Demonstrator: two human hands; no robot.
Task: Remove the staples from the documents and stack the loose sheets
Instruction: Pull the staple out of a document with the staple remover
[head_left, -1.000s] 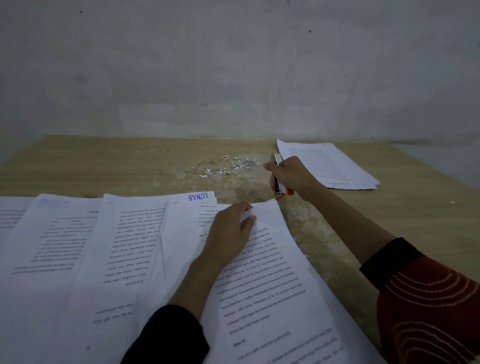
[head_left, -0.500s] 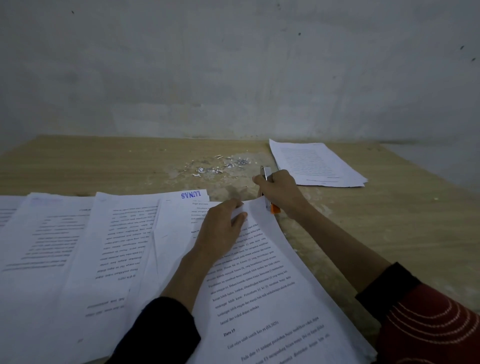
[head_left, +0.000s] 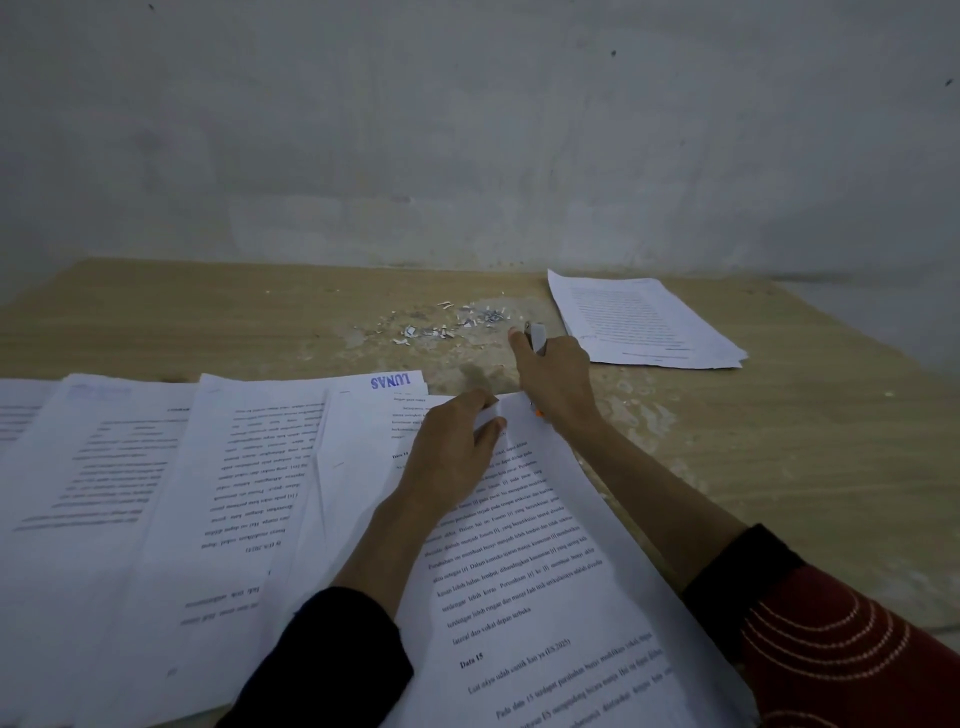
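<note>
- Head view, one cam, dim light. Wood table (head_left: 779, 467) fills the mid frame, grey wall (head_left: 467, 130) across the top.
- Left hand (head_left: 457, 452), centre of frame: lies on the doc in work (head_left: 545, 571); thumb and fingers pinch its top corner, a bit of white paper shows between them.
- That doc runs from frame centre down to the lower-right edge, printed text facing the person, tilted to the right. It overlaps the papers to its left.
- Right hand (head_left: 556, 379), just above and right of the left hand: curled round the staple remover (head_left: 537, 338), gripping it. Silver end sticks out past the knuckles toward the wall, a small orange bit shows under the hand next to the doc's corner. One fingertip lies beside the silver end. Cannot tell if the tool touches the paper.
- Pulled staples (head_left: 452, 325): loose scatter of small bright bits on bare table, upper centre, just left of the tool's tip.
- Stack of loose sheets (head_left: 649, 322): upper right, well apart from the doc, lying flat, edges roughly squared, slightly fanned at the near corner.
- Other docs (head_left: 249, 493), left half of frame: several, overlapping side by side, text upside down to the person. Blue stamp "LUNAS" (head_left: 390, 380) on one top edge, near the left hand's fingers.
- Sleeves: black cuff (head_left: 337, 660) on the left arm, bottom centre; red patterned sleeve (head_left: 831, 649) w/ black cuff on the right arm, lower right.
</note>
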